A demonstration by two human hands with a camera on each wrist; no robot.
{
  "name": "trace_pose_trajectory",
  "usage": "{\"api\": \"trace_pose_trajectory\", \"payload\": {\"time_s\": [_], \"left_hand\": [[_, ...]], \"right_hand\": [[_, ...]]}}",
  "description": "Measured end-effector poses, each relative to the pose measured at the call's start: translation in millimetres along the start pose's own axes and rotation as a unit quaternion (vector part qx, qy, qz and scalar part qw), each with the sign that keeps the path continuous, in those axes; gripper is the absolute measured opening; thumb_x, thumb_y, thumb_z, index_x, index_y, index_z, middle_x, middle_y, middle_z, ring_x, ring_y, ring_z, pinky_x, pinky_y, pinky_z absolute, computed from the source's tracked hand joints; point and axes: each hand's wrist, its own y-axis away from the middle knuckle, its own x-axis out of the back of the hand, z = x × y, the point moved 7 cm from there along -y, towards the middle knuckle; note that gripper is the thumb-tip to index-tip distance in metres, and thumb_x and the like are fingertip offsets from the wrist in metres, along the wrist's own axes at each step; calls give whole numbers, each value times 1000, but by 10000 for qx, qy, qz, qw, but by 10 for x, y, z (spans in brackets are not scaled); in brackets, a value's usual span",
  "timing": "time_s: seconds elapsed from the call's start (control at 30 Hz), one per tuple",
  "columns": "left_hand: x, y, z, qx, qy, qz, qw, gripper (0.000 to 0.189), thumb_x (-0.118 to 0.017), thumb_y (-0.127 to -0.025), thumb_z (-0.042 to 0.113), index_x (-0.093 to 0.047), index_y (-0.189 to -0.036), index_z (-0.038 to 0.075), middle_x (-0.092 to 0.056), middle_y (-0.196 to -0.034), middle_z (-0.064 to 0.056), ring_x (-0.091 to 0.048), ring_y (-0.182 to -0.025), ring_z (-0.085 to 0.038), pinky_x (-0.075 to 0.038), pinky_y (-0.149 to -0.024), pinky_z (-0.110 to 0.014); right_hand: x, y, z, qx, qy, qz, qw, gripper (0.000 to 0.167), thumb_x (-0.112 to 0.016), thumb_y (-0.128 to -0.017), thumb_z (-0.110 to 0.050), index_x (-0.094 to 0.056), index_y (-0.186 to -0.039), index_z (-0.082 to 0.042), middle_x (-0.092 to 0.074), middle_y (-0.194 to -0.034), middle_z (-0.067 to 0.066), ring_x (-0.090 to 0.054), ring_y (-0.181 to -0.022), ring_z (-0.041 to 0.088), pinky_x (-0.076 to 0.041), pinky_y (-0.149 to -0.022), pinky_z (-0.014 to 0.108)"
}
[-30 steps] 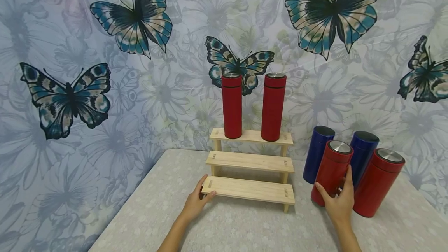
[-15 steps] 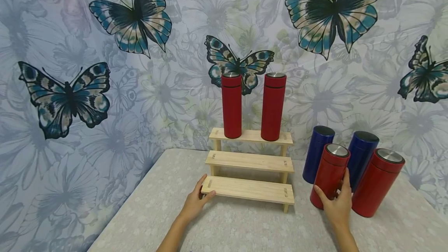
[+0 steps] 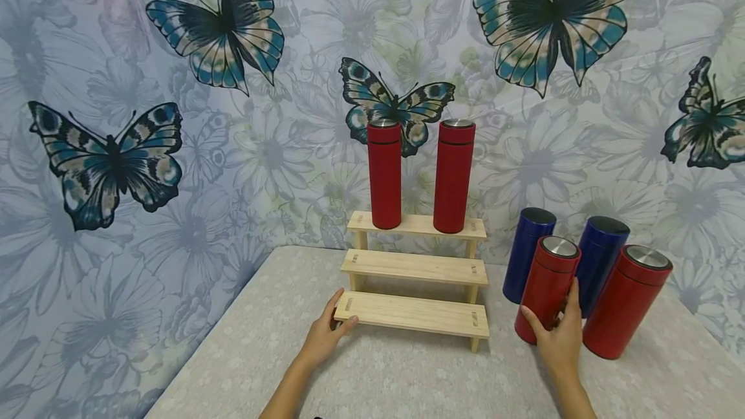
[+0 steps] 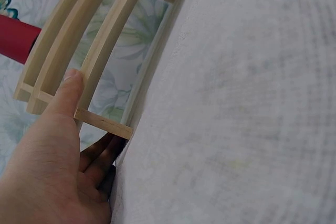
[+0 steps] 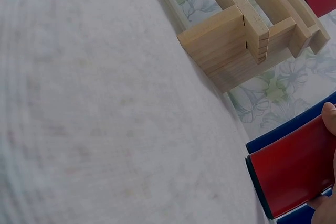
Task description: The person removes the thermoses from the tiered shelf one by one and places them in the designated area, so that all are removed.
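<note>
My left hand [image 3: 322, 336] grips the left end of a three-step wooden shelf stand [image 3: 413, 313] in the head view. In the left wrist view the thumb lies on the lowest step's edge, and the fingers go behind its end leg [image 4: 104, 123]. My right hand [image 3: 560, 348] holds a red thermos flask [image 3: 546, 290] low on its body, thumb on the left side and fingers on the right. That flask [image 5: 291, 166] stays upright in front of two blue flasks; whether its base touches the table cannot be told. Its silver lid faces up.
Two red flasks [image 3: 385, 176] stand upright on the top step. Two blue flasks [image 3: 528, 254] [image 3: 603, 257] stand on the cloth-covered table [image 3: 256, 341], right of the stand. Another red flask [image 3: 627, 302] is at the far right. Behind hangs a butterfly-patterned backdrop [image 3: 279, 147].
My right hand and the red flask have shifted slightly left, away from the red flask at the far right. My left hand keeps its place on the stand.
</note>
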Motion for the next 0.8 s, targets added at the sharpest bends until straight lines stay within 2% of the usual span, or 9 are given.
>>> {"api": "trace_pose_trajectory", "payload": {"time_s": [0.03, 0.3, 0.4, 0.43, 0.5, 0.53, 0.63, 0.73, 0.8], "left_hand": [[1, -1, 1, -1, 12, -4, 10000, 76, -59, -90, 37, -16, -148, 12, -42, -134, -28, -40, -122, -42, -34, -98, -54], [-7, -10, -10, 1, -20, -14, 10000, 76, -59, -91, 37, -16, -148, 9, -42, -133, -28, -40, -122, -42, -34, -97, -53], [-4, -3, -16, 66, -7, -3, 10000, 77, -59, -90, 38, -17, -148, 11, -42, -133, -28, -40, -123, -42, -34, -98, -53], [-1, 0, -18, 88, 1, 12, 10000, 77, -60, -90, 38, -17, -148, 11, -42, -133, -28, -41, -123, -41, -34, -98, -53], [10, 16, 28, 109, 38, 30, 9999, 76, -60, -90, 37, -18, -148, 11, -42, -133, -28, -41, -122, -41, -34, -98, -53], [10, 15, 27, 116, 47, 30, 9999, 76, -60, -90, 37, -18, -148, 12, -42, -133, -28, -41, -123, -41, -33, -99, -53], [5, 12, 25, 128, 84, 19, 9999, 77, -60, -90, 37, -17, -148, 12, -42, -134, -28, -40, -123, -41, -33, -99, -53], [-10, -8, -25, 128, 67, -12, 9999, 77, -59, -90, 39, -16, -148, 13, -41, -135, -27, -39, -124, -41, -32, -100, -52], [-11, -12, -23, 117, 66, -22, 9999, 77, -59, -90, 39, -16, -148, 13, -40, -135, -27, -39, -124, -41, -33, -99, -53]], "right_hand": [[0, 0, -4, 16, -36, -5, 10000, 105, -78, -73, -9, -8, -150, -26, -38, -135, 22, -45, -108, 36, -41, -84, 62], [7, 9, -29, 104, -7, 11, 9999, 105, -78, -72, -7, -8, -150, -23, -39, -127, 27, -44, -105, 40, -40, -80, 64], [21, 20, -53, 205, -28, 55, 9998, 106, -78, -71, -5, -10, -150, -23, -39, -125, 28, -42, -108, 41, -38, -85, 63], [33, 20, -65, 267, -52, 111, 9996, 105, -78, -70, -4, -12, -150, -22, -39, -125, 28, -43, -109, 42, -39, -91, 57], [74, 17, -113, 447, -113, 304, 9985, 102, -77, -70, -2, -15, -149, -21, -41, -125, 27, -44, -110, 41, -37, -100, 41], [97, 13, -136, 535, -154, 429, 9975, 99, -76, -70, -1, -18, -149, -20, -41, -125, 26, -44, -113, 36, -34, -102, 32], [199, -1, -250, 827, -373, 940, 9914, 86, -72, -72, 0, -26, -145, -15, -46, -124, 23, -45, -115, 21, -27, -96, 13], [315, -10, -417, 1149, -676, 1583, 9784, 72, -66, -71, 0, -36, -136, -8, -51, -122, 20, -43, -117, 12, -29, -98, 20], [387, -14, -554, 1350, -837, 1970, 9675, 63, -62, -69, -1, -41, -129, -3, -53, -119, 19, -44, -115, 15, -29, -98, 23]]}}
